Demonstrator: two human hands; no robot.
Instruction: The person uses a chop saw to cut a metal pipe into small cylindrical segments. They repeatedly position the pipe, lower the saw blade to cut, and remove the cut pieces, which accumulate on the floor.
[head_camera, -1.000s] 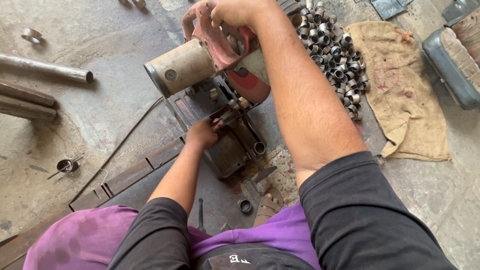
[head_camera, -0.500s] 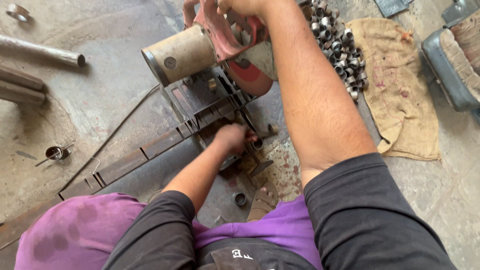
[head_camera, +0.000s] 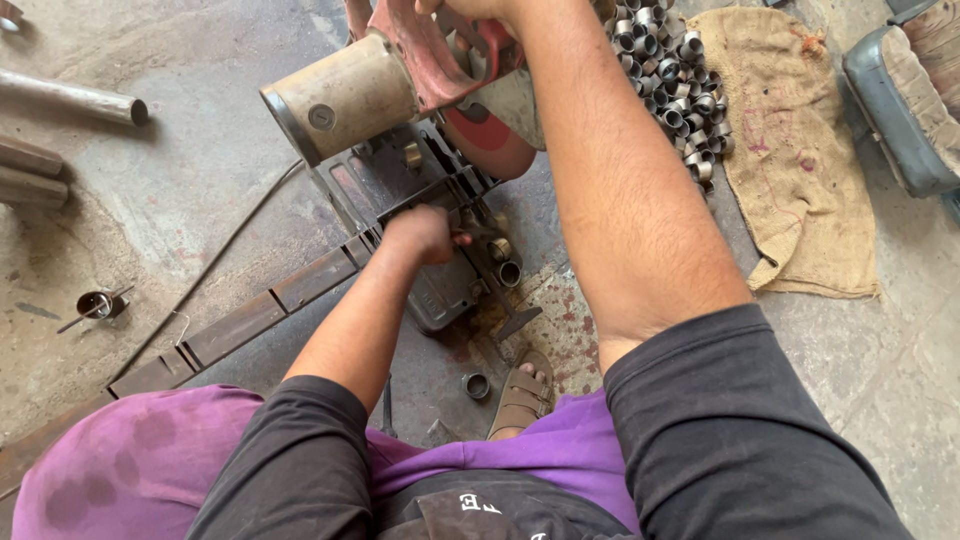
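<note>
Left hand (head_camera: 425, 235) closed on a metal bar (head_camera: 250, 318) at the saw's vise (head_camera: 440, 200), right hand (head_camera: 470, 10) above it gripping the red chop saw handle (head_camera: 440, 45), cut rings (head_camera: 670, 90) piled just right.

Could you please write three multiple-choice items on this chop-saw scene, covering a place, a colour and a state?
1. Where does the pile of cut metal rings lie?
A. on the burlap sack's edge, right of the saw
B. on the purple trousers
C. inside the grey tub

2. What colour is the chop saw's handle?
A. green
B. red
C. blue

3. What is the left hand doing?
A. hanging free
B. resting on the saw's vise
C. holding the sandal

Answers: 1 A, rings overlap the burlap sack; 2 B, red housing; 3 B, it rests there.
</note>
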